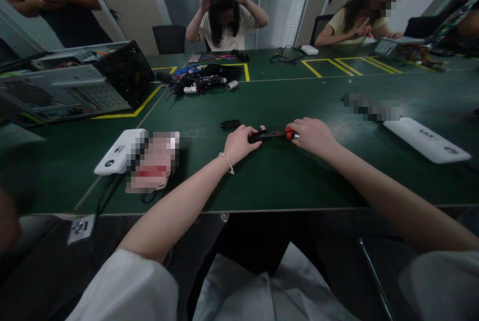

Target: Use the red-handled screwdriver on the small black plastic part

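My left hand (239,142) is closed around a small black part (258,136) resting on the dark green table (269,176). My right hand (312,135) grips the red handle of a screwdriver (287,134), and the tool's shaft points left into the black part. Both hands rest on the table near its middle. Another small black piece (230,124) lies just beyond my left hand. A bead bracelet sits on my left wrist.
A white box (118,151) lies at the left and a white pad (426,140) at the right. An open computer case (67,86) stands far left, and a pile of black tools (202,80) at the back. Two people sit across the table; a third stands at top left.
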A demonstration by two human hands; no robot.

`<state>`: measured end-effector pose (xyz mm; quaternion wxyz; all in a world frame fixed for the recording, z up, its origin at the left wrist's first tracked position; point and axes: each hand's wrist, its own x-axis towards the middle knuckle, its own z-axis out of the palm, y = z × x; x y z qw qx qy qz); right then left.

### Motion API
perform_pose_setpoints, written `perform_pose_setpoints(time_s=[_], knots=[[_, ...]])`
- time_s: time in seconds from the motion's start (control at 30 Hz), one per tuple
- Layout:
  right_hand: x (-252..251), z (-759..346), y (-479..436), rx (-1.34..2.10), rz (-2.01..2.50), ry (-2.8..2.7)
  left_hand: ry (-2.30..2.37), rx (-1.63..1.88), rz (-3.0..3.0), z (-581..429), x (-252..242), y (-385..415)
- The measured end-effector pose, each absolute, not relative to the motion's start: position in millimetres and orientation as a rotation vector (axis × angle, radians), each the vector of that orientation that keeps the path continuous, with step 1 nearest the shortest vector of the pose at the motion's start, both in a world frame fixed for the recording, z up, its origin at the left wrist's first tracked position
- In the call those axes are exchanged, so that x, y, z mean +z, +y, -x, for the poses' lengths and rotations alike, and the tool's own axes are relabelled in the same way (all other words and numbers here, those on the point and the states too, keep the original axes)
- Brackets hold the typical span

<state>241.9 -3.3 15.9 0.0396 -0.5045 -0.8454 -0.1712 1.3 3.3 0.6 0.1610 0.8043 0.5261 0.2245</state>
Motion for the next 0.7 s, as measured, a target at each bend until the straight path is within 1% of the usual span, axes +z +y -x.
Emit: perform_pose_setpoints(time_s=[0.7], knots=[[14.6,-242.4,-2.5,-0.516,1.556,-2.585,1.505,0.650,-2.310,-0.6,-3.8,5.7]])
